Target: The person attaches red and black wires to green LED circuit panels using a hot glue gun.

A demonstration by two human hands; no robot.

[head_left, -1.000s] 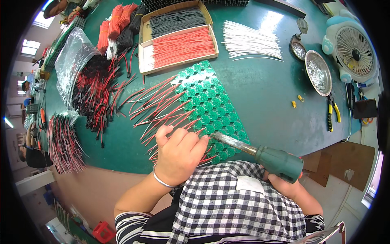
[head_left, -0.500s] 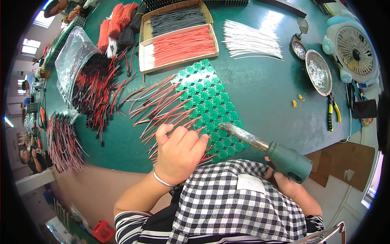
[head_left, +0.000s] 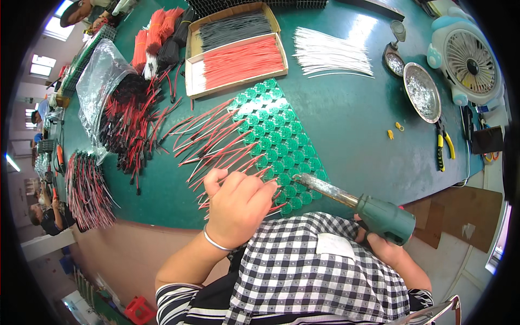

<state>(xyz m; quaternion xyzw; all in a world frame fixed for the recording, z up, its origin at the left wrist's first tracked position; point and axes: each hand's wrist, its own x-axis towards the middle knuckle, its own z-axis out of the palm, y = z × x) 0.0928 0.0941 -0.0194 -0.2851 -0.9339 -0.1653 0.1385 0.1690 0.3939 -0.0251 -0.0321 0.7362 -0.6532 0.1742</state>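
A panel of round green circuit boards lies on the table before me. Red, white and black wires fan out leftward from its left edge. Over the panel's near left part, my left hand is closed with fingers bent, and a red wire end shows at its fingertips. The fingertips themselves are partly hidden. My right hand is wrapped round the green handle of a soldering iron. The iron's metal tip is over the near part of the panel, to the right of my left fingers; contact cannot be made out.
Beyond the panel stand boxes of red wires and black wires, with loose white wires beside them. Wire bundles and a plastic bag lie left. Rightward are a metal dish, pliers and a fan.
The soldering iron's tip has moved slightly nearer to me over the panel. My left hand stays at nearly the same spot. The whole view has shifted a little.
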